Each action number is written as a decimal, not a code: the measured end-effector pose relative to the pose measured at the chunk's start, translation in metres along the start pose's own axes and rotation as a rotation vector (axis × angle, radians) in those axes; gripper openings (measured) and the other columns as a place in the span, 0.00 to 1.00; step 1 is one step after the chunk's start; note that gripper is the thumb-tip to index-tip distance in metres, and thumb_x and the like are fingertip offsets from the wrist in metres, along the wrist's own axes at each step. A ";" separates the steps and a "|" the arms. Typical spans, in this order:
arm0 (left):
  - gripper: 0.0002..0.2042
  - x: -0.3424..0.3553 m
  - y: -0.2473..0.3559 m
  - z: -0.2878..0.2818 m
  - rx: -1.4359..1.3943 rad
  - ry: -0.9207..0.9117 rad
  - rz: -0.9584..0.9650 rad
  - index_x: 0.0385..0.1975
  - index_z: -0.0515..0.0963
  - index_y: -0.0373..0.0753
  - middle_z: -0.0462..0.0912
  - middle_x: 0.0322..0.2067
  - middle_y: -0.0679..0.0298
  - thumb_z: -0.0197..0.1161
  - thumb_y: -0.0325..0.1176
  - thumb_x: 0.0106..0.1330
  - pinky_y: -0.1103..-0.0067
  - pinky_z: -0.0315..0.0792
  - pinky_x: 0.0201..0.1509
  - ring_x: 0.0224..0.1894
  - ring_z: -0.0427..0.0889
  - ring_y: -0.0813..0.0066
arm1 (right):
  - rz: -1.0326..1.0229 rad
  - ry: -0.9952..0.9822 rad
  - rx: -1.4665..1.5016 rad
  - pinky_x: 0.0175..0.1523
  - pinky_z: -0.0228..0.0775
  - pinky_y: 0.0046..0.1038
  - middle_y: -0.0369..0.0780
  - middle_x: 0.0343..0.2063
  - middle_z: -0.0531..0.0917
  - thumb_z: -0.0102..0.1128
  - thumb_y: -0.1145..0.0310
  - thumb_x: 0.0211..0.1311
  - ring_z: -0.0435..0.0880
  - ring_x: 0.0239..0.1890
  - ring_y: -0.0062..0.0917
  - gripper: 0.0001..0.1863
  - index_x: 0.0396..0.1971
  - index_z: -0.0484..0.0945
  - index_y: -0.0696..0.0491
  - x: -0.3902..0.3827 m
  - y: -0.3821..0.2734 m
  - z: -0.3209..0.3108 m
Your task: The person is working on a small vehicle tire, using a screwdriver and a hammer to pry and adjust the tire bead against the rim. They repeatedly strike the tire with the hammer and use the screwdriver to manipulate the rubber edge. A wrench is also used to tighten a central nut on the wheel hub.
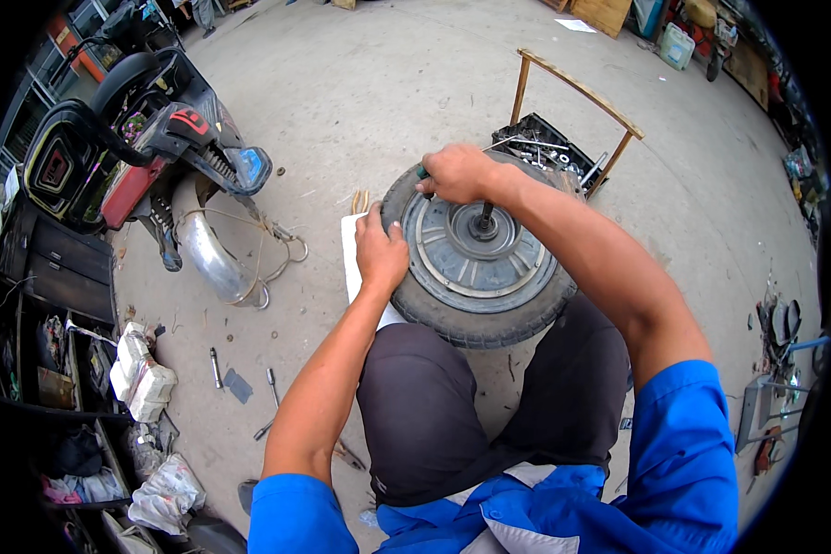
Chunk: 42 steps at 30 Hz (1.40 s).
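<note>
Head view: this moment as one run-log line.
left hand: at tire, left edge | right hand: gripping green handle, tire's far side | wheel: on its side, axle up | tool crate: beyond wheel

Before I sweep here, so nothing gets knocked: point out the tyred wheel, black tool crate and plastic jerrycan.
Tyred wheel [479, 252]: head view, central hub.
Black tool crate [556, 131]: head view, far wall.
Plastic jerrycan [676, 48]: head view, body's middle.
</note>
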<state>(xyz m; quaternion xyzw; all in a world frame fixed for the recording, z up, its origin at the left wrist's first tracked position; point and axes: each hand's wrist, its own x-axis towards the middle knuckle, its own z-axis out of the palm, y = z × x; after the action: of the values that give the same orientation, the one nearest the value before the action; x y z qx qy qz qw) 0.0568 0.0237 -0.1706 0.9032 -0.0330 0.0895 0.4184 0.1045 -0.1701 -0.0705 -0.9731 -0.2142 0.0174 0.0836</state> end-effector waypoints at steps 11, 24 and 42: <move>0.26 0.000 -0.001 0.000 0.008 0.001 0.024 0.65 0.66 0.31 0.70 0.59 0.44 0.56 0.32 0.68 0.62 0.64 0.67 0.61 0.70 0.45 | 0.130 0.019 0.013 0.54 0.76 0.43 0.52 0.41 0.86 0.60 0.49 0.66 0.84 0.48 0.47 0.23 0.40 0.84 0.58 0.001 -0.012 0.006; 0.26 -0.002 0.004 -0.001 0.019 -0.005 -0.003 0.65 0.66 0.33 0.71 0.58 0.45 0.57 0.33 0.68 0.62 0.65 0.66 0.62 0.70 0.46 | -0.051 -0.059 0.181 0.54 0.73 0.45 0.54 0.39 0.85 0.59 0.50 0.64 0.83 0.47 0.50 0.23 0.41 0.83 0.57 0.011 0.021 0.001; 0.25 0.003 -0.007 0.006 0.000 0.037 0.048 0.65 0.67 0.33 0.71 0.58 0.45 0.57 0.34 0.68 0.62 0.65 0.66 0.61 0.70 0.45 | 0.081 0.021 0.300 0.47 0.76 0.46 0.64 0.27 0.80 0.57 0.61 0.61 0.84 0.36 0.55 0.22 0.25 0.80 0.71 -0.053 -0.057 -0.028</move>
<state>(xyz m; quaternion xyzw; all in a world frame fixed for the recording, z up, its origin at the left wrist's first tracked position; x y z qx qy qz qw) 0.0614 0.0239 -0.1795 0.9003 -0.0470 0.1161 0.4168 0.0345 -0.1458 -0.0330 -0.9576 -0.1689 0.0422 0.2294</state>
